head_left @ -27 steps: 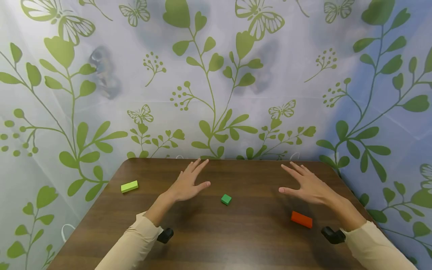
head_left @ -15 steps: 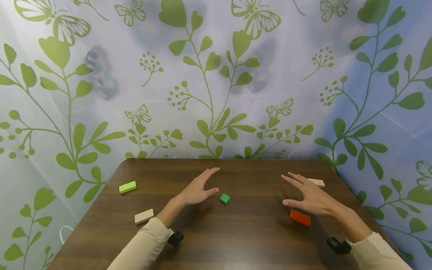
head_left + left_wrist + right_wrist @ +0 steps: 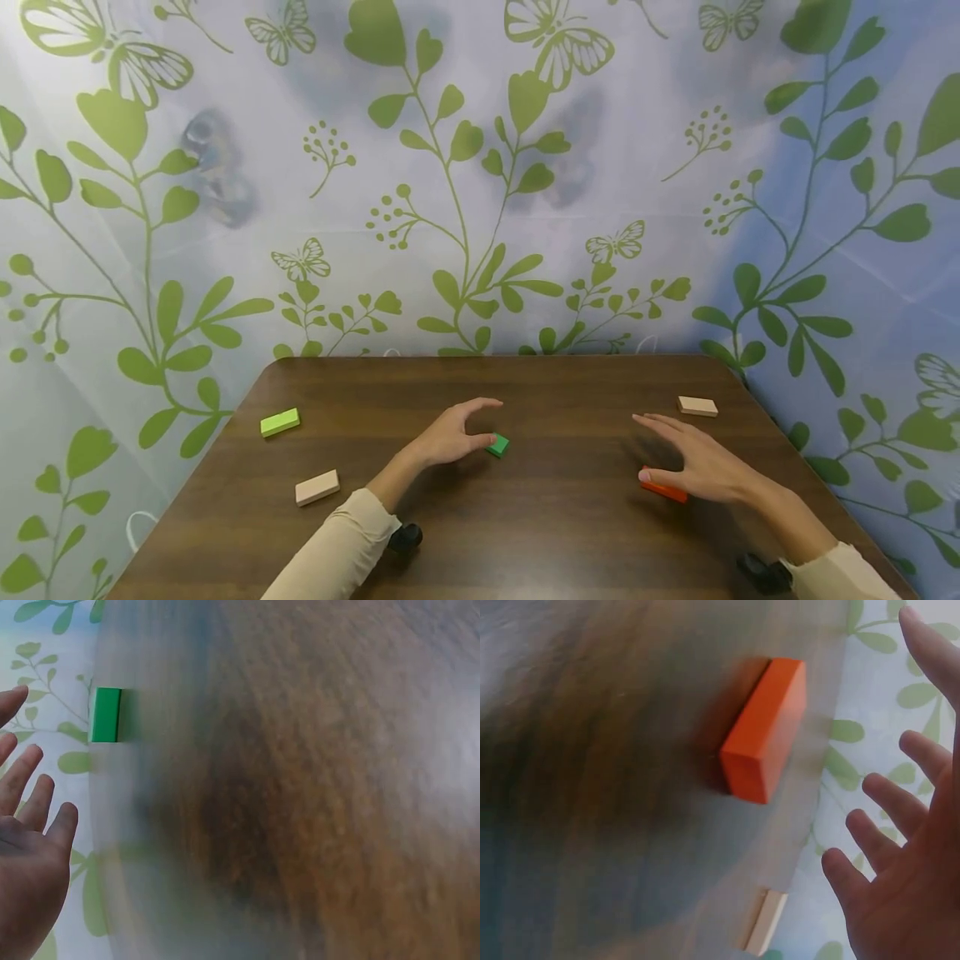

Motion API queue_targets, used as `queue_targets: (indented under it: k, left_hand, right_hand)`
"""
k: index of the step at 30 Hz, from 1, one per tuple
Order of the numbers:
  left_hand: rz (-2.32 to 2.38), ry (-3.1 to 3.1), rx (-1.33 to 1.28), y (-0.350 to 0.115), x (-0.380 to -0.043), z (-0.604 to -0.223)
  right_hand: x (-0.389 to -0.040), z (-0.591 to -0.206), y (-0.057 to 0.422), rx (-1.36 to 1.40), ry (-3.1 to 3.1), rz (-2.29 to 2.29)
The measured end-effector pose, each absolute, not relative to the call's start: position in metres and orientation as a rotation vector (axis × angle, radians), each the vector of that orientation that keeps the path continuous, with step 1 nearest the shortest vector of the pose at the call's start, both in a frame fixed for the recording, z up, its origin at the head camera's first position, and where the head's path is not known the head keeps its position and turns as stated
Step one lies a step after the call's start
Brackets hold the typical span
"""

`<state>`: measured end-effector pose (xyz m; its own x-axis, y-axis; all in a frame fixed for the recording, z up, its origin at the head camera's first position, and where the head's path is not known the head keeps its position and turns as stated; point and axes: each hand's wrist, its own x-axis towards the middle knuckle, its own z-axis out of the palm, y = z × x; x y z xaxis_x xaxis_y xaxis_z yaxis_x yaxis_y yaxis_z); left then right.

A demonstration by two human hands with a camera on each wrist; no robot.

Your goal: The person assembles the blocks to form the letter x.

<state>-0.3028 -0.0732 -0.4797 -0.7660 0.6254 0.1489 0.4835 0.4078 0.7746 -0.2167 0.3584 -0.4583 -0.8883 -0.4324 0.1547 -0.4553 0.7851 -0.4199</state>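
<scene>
L hand (image 3: 448, 438) spread, thumb out; green block (image 3: 499, 447) on tbl (image 3: 555, 525) just by thumb tip, partly hidden in head view. R hand (image 3: 703, 467) spread too, red block (image 3: 667, 492) near its thumb.

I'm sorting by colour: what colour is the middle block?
The middle block is green, clearest in the left wrist view.

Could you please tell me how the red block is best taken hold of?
I would pinch the red block near its middle, across its long sides, with the right hand coming from above: it is longer than wide, rests on the table, and nothing stands against its visible sides.
</scene>
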Motion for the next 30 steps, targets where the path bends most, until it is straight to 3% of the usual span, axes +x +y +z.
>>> queue_targets:
  k: [9, 30]
  left_hand:
    - [1.414, 2.247, 0.916, -0.069, -0.314, -0.493]
    - [1.303, 2.305, 0.890, -0.063, -0.320, -0.506]
  right_hand:
    - [-0.211, -0.465, 0.372, 0.741, -2.955, 0.790]
    - [-0.216, -0.482, 0.387, 0.891, -2.960, 0.813]
